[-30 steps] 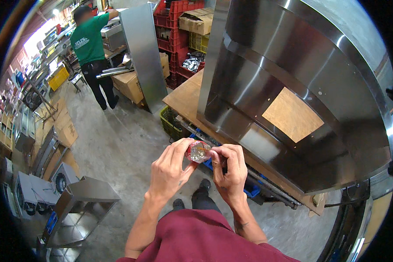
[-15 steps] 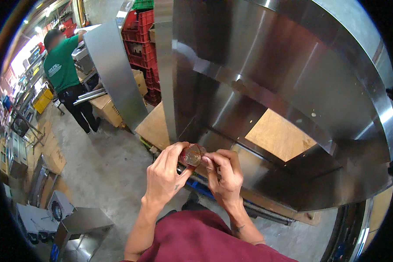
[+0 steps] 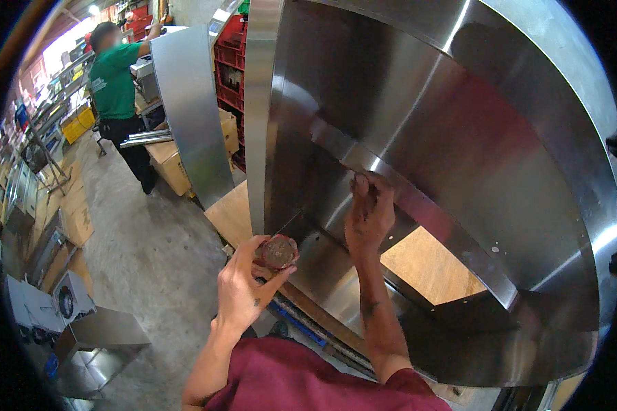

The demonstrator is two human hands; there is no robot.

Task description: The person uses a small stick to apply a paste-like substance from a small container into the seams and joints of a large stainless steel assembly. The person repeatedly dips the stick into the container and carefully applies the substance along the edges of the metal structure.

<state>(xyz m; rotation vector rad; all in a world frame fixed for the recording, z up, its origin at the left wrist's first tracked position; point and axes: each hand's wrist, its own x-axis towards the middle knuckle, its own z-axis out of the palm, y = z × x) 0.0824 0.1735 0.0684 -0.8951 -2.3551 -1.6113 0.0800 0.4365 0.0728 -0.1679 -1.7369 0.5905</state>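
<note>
My left hand (image 3: pixel 238 288) is closed around a small round container (image 3: pixel 279 252) with a reddish rim and a dull brown-grey face, which is turned toward me. I hold it in front of the left edge of a large stainless steel housing (image 3: pixel 363 75). Farther in, my right hand (image 3: pixel 370 214) has its fingers pinched together beside the lower part of a steel strip (image 3: pixel 418 198) that crosses the housing's interior. What the pinch holds, if anything, is hidden, and whether the fingertips touch the strip I cannot tell.
A rectangular opening in the housing shows a wooden board (image 3: pixel 435 264) beneath. At the far left a person in a green shirt (image 3: pixel 114 79) stands by an upright metal sheet (image 3: pixel 193 113). Red crates (image 3: pixel 230 61) are stacked behind, and a steel box (image 3: pixel 103 335) sits lower left.
My right hand has left the round container and moved up into the housing, near the strip. My left hand still holds the container, slightly farther left. The whole view has shifted.
</note>
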